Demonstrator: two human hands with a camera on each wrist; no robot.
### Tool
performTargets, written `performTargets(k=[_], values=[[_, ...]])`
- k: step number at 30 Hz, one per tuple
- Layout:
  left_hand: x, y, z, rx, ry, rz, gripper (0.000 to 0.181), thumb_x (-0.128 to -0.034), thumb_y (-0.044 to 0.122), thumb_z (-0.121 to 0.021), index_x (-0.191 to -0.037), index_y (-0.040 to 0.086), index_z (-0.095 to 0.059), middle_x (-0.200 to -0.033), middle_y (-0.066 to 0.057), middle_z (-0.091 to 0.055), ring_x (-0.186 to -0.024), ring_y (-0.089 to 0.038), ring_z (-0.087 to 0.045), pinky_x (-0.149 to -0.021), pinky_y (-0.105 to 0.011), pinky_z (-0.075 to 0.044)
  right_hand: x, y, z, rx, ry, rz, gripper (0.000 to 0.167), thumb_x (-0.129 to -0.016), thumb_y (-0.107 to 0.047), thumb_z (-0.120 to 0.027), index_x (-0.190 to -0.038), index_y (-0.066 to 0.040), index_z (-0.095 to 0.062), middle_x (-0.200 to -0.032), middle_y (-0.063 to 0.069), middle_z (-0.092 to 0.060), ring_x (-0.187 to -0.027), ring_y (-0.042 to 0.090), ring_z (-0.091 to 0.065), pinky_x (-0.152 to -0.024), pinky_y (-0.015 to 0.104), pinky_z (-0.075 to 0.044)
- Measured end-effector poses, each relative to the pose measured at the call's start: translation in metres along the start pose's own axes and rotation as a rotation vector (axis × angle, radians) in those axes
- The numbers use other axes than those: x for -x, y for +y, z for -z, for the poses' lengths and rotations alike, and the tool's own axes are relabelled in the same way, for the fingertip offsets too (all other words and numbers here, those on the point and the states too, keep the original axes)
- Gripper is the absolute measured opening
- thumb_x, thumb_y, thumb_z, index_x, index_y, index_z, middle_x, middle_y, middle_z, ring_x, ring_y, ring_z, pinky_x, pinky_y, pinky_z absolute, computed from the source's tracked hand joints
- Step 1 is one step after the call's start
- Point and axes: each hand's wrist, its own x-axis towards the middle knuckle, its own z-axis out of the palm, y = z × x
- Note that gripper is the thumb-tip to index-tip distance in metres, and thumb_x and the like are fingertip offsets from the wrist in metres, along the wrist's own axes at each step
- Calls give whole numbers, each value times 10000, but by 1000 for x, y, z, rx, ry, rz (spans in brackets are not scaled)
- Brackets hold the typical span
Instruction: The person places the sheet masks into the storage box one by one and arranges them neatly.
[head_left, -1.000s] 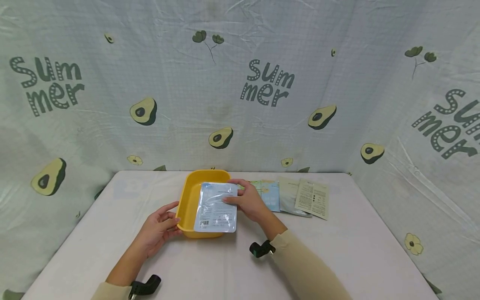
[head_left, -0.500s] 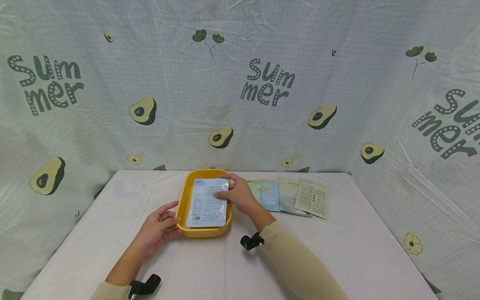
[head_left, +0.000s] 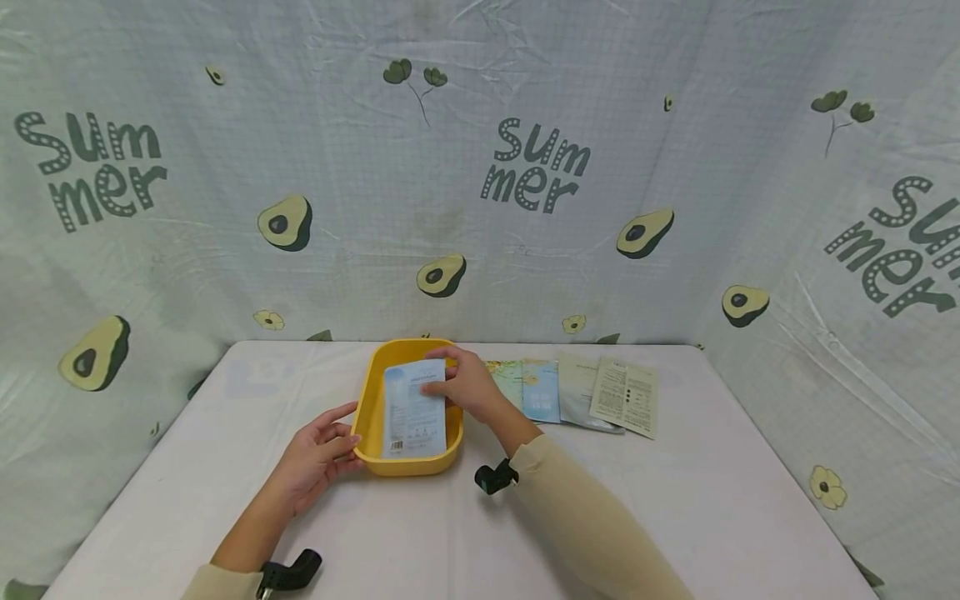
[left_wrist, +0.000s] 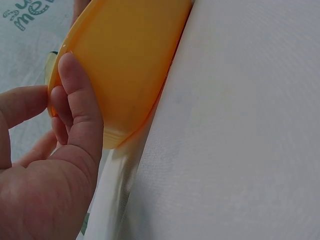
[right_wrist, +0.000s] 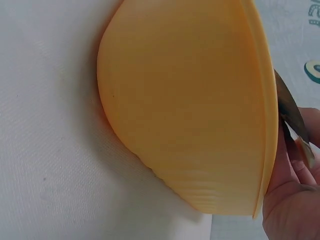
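My left hand [head_left: 318,458] pinches the left rim of a yellow plastic basin [head_left: 370,400]. In the left wrist view, the thumb and fingertips [left_wrist: 79,75] meet at the basin's edge. Inside the basin's opening is a flat, light-blue printed sachet [head_left: 412,417] with a barcode at its near end. My right hand [head_left: 476,387] reaches over the right rim and holds the sachet's right edge, thumb on top. From the right wrist, the basin's outer wall [right_wrist: 185,110] hides most of the sachet, and the hand [right_wrist: 295,200] shows just past the rim.
Right of the basin several flat packets overlap in a row: a green one [head_left: 507,379], a blue one [head_left: 541,396], a silvery one [head_left: 581,400] and a printed beige one [head_left: 625,398]. A patterned curtain [head_left: 465,167] hangs behind the white table [head_left: 675,517].
My right hand has carried the sachet left and down, from overlapping the basin's right rim into its opening. The left hand stays at the rim.
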Motion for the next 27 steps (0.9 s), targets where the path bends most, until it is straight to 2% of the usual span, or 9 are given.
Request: performTargets(k=[8,17,27], values=[[1,0,0,11,-5,-1,692,-1010,39,-587,-1617,103,-261,-1028,3,-565,-833,-144,-667,-801,-276,-619,5,-6,-1,78,-4,-12,464,-870,-92,-802,-1290,-208,-642,-1086,66,-736,-838,201,-714,-716,312,-634],[1,0,0,15,-2,0,680,-1017,42,-577,-1616,104,-261,-1035,-1,-567,-836,-149,-663,-805,-272,-617,7,-8,-2,176,-1,-13,510,-842,-104,-834,-1315,-196,-669,-1017,83,-602,-794,211,-654,-701,280,-626],[1,-3,1,54,-13,-2,679,-1009,18,-579,-1607,89,-265,-1011,-5,-606,-819,-149,-675,-790,-273,-619,14,-13,-1,193,12,-64,561,-855,-74,-812,-1375,-109,-605,-978,73,-711,-733,187,-727,-688,285,-628]])
